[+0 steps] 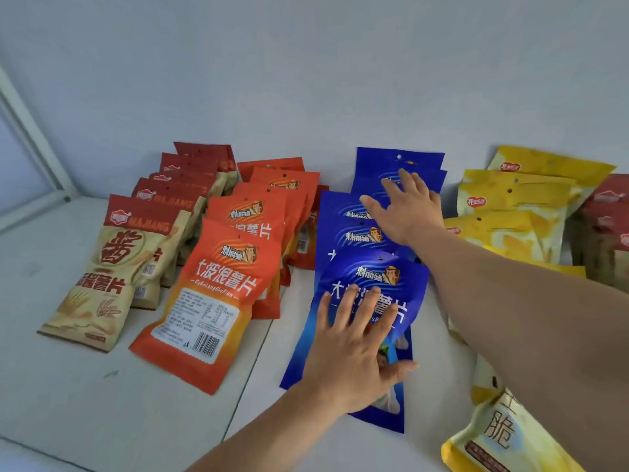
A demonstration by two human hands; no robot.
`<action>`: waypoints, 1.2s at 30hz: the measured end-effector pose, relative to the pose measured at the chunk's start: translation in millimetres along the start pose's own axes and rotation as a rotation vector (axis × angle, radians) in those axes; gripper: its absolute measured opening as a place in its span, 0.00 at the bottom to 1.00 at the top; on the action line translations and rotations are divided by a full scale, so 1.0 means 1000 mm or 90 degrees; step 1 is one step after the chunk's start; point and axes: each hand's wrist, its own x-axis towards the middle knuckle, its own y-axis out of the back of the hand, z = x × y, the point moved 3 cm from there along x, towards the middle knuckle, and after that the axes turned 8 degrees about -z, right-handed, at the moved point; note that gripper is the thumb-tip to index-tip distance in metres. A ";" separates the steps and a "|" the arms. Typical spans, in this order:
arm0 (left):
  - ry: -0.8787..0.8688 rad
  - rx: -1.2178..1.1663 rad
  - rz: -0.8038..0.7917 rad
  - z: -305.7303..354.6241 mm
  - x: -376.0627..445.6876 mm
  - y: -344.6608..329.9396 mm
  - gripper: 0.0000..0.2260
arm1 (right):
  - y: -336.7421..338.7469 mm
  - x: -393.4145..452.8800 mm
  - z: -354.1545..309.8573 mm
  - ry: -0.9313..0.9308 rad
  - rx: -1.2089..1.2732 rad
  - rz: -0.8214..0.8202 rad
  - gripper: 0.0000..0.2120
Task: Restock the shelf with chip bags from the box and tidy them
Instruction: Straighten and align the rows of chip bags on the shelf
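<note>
Left hand fingers: spread apart and pressed flat on the front blue bag [371, 291], the thumb out to the right across its lower part; the left hand [354, 352] grips nothing.
Right hand fingers: spread apart and laid flat on the tops of the rear blue bags [401, 165]; the right hand [406, 209] reaches further back than the left and closes on nothing.
Blue row: the bags overlap like tiles, each further one showing its top above the nearer one; both hands rest on this row, one at either end.
Left of the fingers: an orange row [218, 294] lies just beside the blue row, its front bag turned label and barcode up; further left is a red-and-beige row [112, 267], stacked the same way.
Right of the fingers: a yellow row [520, 199] lies beyond the right forearm; a yellow-and-cream bag [503, 434] sits nearer than both hands at the lower right; dark red bags [609, 212] stand at the far right edge.
Under everything: a white shelf [85, 386], with a pale wall [306, 63] behind the rows.
</note>
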 end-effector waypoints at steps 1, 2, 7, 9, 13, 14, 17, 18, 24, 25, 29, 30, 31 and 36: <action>0.001 -0.006 0.001 -0.001 0.002 -0.001 0.34 | 0.001 0.006 0.001 0.009 -0.010 -0.002 0.38; 0.003 -0.015 0.001 -0.002 0.004 -0.003 0.33 | 0.001 0.012 0.002 0.015 -0.021 -0.007 0.38; 0.011 -0.060 0.026 -0.008 0.014 -0.011 0.27 | -0.017 0.025 0.009 0.002 -0.002 -0.088 0.39; 0.008 -0.071 0.036 -0.008 0.018 -0.013 0.26 | -0.028 0.028 0.011 0.000 0.002 -0.116 0.39; 0.010 -0.053 0.055 -0.010 0.025 -0.017 0.23 | -0.031 0.032 0.012 0.000 0.039 -0.140 0.39; 0.013 -0.053 0.050 -0.010 0.025 -0.016 0.21 | -0.030 0.031 0.012 0.005 0.053 -0.134 0.39; 0.027 -0.097 0.036 -0.009 0.028 -0.013 0.24 | -0.023 0.020 0.011 0.011 0.114 -0.066 0.37; 0.038 -0.126 0.039 -0.009 0.029 -0.009 0.26 | -0.024 0.014 0.011 0.002 0.152 -0.034 0.36; 0.211 -0.401 0.102 -0.028 0.045 0.021 0.39 | -0.052 -0.029 0.011 -0.121 0.474 0.111 0.36; 0.239 -0.410 0.142 -0.033 0.049 0.024 0.41 | -0.058 -0.035 0.012 -0.132 0.492 0.113 0.37; 0.376 -0.511 0.093 -0.067 0.072 0.021 0.50 | -0.065 -0.050 0.021 -0.182 0.528 0.148 0.38; 0.390 -0.597 0.074 -0.076 0.078 0.020 0.50 | -0.066 -0.050 0.024 -0.204 0.543 0.146 0.37; 0.394 -0.709 0.080 -0.083 0.083 0.020 0.46 | -0.066 -0.051 0.025 -0.223 0.561 0.133 0.36; 0.285 -0.913 0.061 -0.094 0.099 0.028 0.26 | -0.067 -0.048 0.024 -0.241 0.717 0.028 0.32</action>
